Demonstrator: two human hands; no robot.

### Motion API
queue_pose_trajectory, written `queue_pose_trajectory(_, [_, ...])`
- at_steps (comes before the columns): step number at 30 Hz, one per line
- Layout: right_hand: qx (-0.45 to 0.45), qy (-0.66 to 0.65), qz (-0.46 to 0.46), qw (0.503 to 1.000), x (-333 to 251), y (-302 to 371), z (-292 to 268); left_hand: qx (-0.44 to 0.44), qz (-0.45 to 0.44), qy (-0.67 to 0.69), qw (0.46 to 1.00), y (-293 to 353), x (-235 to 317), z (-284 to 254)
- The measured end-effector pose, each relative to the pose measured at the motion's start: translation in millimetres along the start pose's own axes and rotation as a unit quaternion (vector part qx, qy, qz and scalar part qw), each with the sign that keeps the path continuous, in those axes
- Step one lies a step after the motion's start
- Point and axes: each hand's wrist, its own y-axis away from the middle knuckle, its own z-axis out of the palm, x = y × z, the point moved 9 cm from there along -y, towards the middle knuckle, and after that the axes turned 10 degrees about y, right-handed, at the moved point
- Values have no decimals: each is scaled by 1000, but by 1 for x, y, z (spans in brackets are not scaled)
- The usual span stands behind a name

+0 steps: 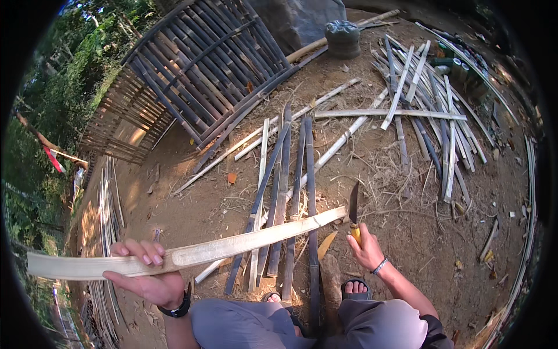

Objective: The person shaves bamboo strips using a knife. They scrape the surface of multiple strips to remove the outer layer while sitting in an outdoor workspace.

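A long pale split bamboo strip crosses in front of me, from the left edge of the view to just left of the knife blade. My left hand grips it toward its left part, thumb below and fingers over the upper edge. In my right hand is a knife with a yellow handle, its dark blade pointing up and away from me. The blade's lower end is close to the strip's right tip; whether they touch I cannot tell. Several dark bamboo strips lie on the ground beneath the pale one.
A slatted bamboo panel stands at the far left. At the far right lies a heap of split bamboo, near a dark round container. A short log lies between my feet. More thin strips are on the left.
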Motion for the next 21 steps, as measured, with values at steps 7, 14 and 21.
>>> queue_pose_trajectory(7, [75, -64, -156, 983, -196, -28, -154, -119, -52, 138, 982, -62, -19, 86])
queue_pose_trajectory(14, [177, -104, -341, 917, -419, -29, -264, -223, -28, 158, 962, -113, -4, 193])
queue_pose_trajectory(21, [43, -272, -391, 878, -451, 11, -242, -254, 1, 128, 959, -98, 4, 210])
